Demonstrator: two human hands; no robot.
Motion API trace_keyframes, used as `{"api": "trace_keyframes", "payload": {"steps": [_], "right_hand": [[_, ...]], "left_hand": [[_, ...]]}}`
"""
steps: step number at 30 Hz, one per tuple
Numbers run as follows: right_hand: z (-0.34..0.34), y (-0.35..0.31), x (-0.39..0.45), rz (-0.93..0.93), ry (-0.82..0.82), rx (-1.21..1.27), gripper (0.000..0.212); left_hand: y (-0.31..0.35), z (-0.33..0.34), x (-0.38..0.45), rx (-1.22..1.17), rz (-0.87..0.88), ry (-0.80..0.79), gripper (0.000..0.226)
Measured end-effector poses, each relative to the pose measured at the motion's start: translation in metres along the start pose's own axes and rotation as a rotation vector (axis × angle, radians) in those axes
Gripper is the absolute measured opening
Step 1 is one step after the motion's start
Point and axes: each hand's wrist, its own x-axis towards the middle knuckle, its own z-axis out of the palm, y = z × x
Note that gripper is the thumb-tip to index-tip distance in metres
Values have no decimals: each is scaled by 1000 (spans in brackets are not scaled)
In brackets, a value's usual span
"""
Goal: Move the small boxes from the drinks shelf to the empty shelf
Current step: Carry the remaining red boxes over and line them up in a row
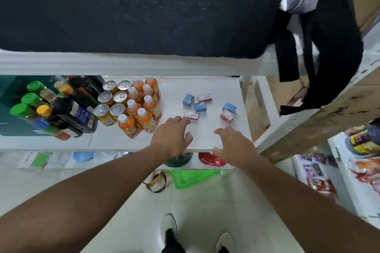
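Head view: white drinks shelf (205,88), pale tiled floor (123,181) below, dark cloth (133,6) above. Orange bottles (141,107), cans (112,99) and dark bottles (67,107) crowd the shelf's left. Six small boxes (200,107), red-white and blue, lie loose on the bare right part. Left hand (171,136) spread, fingertips just beside the nearest box, holding nothing. Right hand (233,142) fingers relaxed wide, over the front edge, apart from the boxes.

Small boxes (207,107) print too small to read; lower shelf (197,165) items mostly hidden; dark bottles (67,107) labels blurred.
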Motion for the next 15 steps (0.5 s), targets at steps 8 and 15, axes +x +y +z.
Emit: {"api": "trace_keyframes", "payload": {"steps": [8,15], "right_hand": [[18,-22,34,94,-41,4,69],[20,-12,77,96,-32,-6,68]], "left_hand": [[-44,16,42,24,74,-41,50],[-48,28,83,74,75,-102,59]]}}
